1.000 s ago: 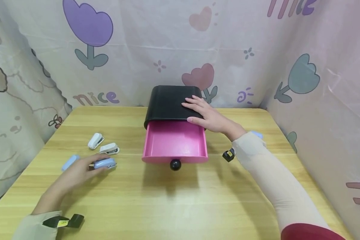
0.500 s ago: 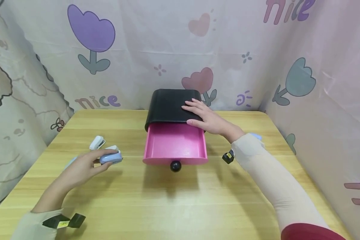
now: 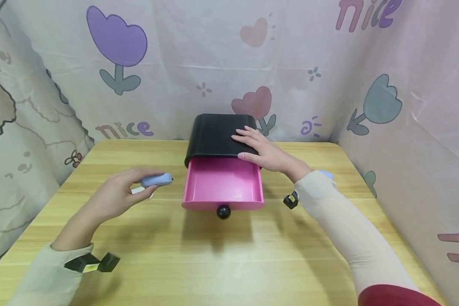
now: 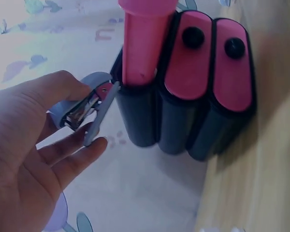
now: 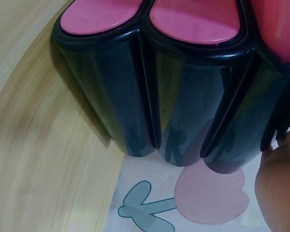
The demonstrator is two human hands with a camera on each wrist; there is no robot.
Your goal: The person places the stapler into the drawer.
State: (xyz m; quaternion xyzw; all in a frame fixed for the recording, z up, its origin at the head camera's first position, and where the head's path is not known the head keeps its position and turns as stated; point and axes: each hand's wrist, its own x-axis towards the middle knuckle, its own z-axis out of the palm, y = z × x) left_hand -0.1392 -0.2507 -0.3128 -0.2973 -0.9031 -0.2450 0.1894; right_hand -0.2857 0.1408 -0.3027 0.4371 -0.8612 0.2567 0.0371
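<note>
My left hand (image 3: pixel 116 193) pinches a blue stapler (image 3: pixel 157 180) between thumb and fingers, held in the air left of the drawer. Its hinged metal side shows in the left wrist view, where the stapler (image 4: pixel 89 104) is seen close up. A black drawer box (image 3: pixel 218 134) stands at the back of the table, and its pink top drawer (image 3: pixel 225 205) is pulled out by its round black knob (image 3: pixel 223 212) side. The drawer holds nothing visible. On the right part of the box's top rests my right hand (image 3: pixel 265 151), fingers spread.
Behind my left hand a white stapler (image 3: pixel 141 192) lies partly hidden on the wooden table (image 3: pixel 222 267). A blue thing (image 3: pixel 326 174) peeks out beyond the right sleeve. Two lower drawers (image 4: pixel 188 60) of the box are closed. A printed curtain (image 3: pixel 176 51) hangs around the table.
My left hand has lifted the blue stapler off the table and carried it right and towards the back, closer to the drawer. The right hand has stayed on the box.
</note>
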